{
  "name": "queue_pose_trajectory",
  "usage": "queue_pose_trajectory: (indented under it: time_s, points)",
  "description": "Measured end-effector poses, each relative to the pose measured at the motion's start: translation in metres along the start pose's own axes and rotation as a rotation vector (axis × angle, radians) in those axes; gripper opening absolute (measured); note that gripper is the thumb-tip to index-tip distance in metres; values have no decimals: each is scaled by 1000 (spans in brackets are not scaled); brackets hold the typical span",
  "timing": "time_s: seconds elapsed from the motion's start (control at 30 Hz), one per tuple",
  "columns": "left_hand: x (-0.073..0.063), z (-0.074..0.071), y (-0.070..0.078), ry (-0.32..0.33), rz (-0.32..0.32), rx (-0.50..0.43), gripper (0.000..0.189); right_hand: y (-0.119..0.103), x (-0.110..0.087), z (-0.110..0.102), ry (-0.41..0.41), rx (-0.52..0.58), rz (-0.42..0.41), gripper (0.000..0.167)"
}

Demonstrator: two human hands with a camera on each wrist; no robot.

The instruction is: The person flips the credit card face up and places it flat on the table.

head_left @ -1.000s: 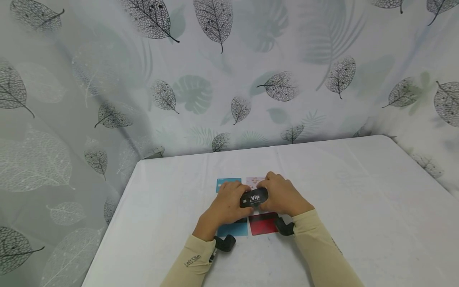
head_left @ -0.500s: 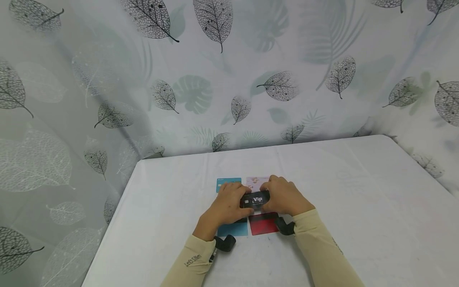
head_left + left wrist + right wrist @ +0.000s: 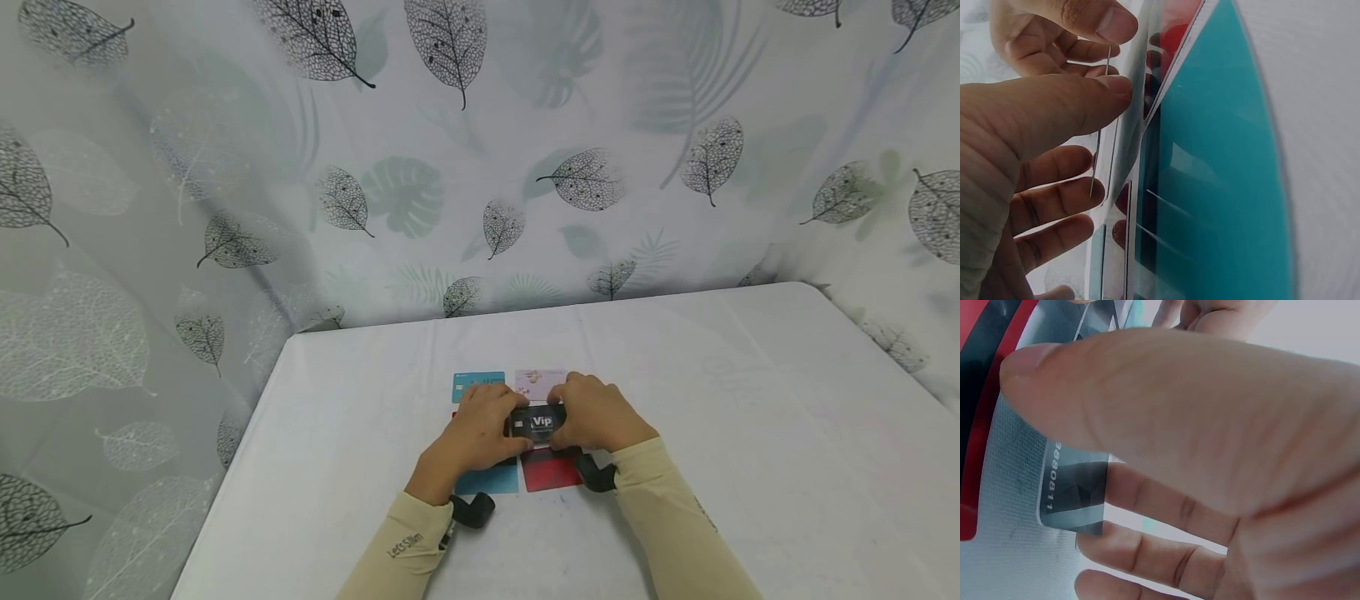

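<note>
A black card [image 3: 542, 422] with "Vip" on its face is held between both hands just above the table, its printed side facing up toward the head camera. My left hand [image 3: 480, 427] pinches its left end; in the left wrist view the card [image 3: 1095, 164] shows edge-on between thumb and fingers. At the right end, my right hand [image 3: 597, 414] pinches it too, and the right wrist view shows raised digits along the card [image 3: 1072, 494]. Around the hands lie a blue card [image 3: 477, 377], a pale flowered card [image 3: 536, 383], a teal card [image 3: 487, 479] and a red card [image 3: 551, 473].
A white-covered table [image 3: 720, 433] extends to both sides of the hands. Behind it hangs a leaf-patterned cloth [image 3: 450, 192]. A red edge peeks out by the left hand, the rest of it hidden. Black wrist mounts [image 3: 472, 510] sit close to the near cards.
The black card has come slightly right and nearer to me, and its face looks straighter and more fully visible. The right hand has shifted down a little with it.
</note>
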State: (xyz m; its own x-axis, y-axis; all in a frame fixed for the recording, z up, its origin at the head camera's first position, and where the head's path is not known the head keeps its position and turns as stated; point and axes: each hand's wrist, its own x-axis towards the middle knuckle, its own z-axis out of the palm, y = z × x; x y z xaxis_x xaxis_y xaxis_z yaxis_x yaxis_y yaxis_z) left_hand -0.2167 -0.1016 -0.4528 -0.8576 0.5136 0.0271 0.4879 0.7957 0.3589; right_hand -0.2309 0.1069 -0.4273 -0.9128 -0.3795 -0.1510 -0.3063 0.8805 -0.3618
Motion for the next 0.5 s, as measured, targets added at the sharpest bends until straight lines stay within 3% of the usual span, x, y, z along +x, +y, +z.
queue_pose_trajectory:
  time_s: [0.5]
  points:
    - [1, 2, 2, -7, -4, 4, 53, -1, -3, -1, -22, 5, 21, 47]
